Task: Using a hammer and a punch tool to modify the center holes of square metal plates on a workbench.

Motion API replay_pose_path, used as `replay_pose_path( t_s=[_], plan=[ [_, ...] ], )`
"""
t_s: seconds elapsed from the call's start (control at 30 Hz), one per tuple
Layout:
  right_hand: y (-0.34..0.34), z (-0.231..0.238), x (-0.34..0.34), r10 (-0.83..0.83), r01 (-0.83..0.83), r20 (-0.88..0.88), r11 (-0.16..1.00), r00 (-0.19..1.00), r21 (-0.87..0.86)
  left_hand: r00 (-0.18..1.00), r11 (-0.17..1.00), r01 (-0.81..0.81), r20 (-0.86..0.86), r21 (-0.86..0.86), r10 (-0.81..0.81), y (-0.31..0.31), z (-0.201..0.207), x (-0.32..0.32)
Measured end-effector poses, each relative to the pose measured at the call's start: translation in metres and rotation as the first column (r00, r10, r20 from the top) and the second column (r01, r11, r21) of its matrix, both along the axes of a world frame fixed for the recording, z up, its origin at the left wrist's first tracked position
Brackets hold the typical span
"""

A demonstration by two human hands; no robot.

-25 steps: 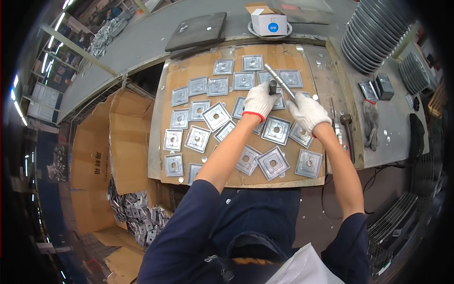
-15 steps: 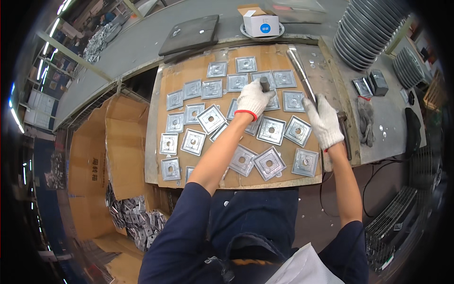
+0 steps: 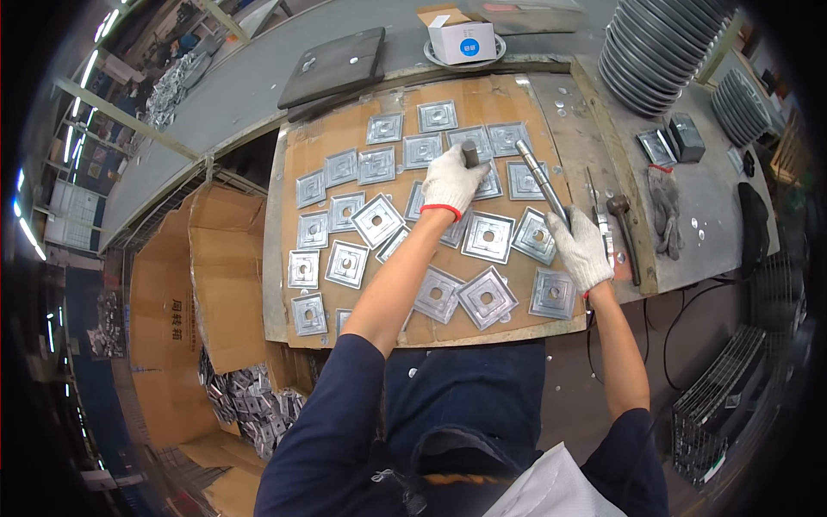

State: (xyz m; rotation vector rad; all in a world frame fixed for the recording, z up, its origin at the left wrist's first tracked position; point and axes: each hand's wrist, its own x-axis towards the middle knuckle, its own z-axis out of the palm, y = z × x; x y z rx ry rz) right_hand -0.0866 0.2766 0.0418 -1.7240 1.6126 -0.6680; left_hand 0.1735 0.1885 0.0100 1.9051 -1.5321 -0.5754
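My left hand, in a white knit glove with a red cuff, is closed around a short dark cylindrical punch. The punch's top sticks out above the fingers; its lower end is hidden by the hand, over a square metal plate. In my right hand, gloved the same way, is a long shiny metal rod, slanting up and left toward the punch but apart from it. Several square grey metal plates lie around the hands; some, like the near plate, have a round centre hole.
The plates lie on a cardboard sheet. Right of it are a hammer and grey gloves. A tall stack of round metal pieces stands at far right, a white box behind. At left, an open carton contains many metal plates.
The metal rod has swung down and left, its far tip nearer the punch. My right hand has moved slightly lower and now leaves the hammer uncovered. The view has shifted slightly.
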Motion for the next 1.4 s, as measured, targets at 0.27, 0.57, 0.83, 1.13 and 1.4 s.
replay_pose_path(
  t_s=[0.27,0.57,0.83,1.13,1.4],
  plan=[
    [0.007,-0.004,-0.002,0.051,-0.049,-0.040,0.998,0.998,0.032,0.989,0.992,0.126,-0.081,0.023,-0.123,0.011,0.024,-0.001],
    [-0.014,0.050,0.029,0.091,-0.090,0.012,0.992,0.996,-0.093,0.975,0.975,0.211,-0.085,0.072,-0.205,0.006,0.019,0.006],
    [-0.032,0.077,0.069,0.082,-0.037,0.118,0.938,0.990,-0.345,0.964,0.971,0.237,-0.127,0.028,-0.232,0.001,0.004,0.011],
    [-0.041,0.053,0.045,0.111,-0.117,-0.190,0.993,0.976,-0.024,0.980,0.982,0.185,-0.073,0.028,-0.183,0.007,0.010,0.006],
    [-0.014,0.051,0.031,0.035,-0.025,0.049,0.978,0.998,-0.205,0.992,0.996,0.086,-0.097,0.016,-0.084,0.014,0.012,0.005]
  ],
)
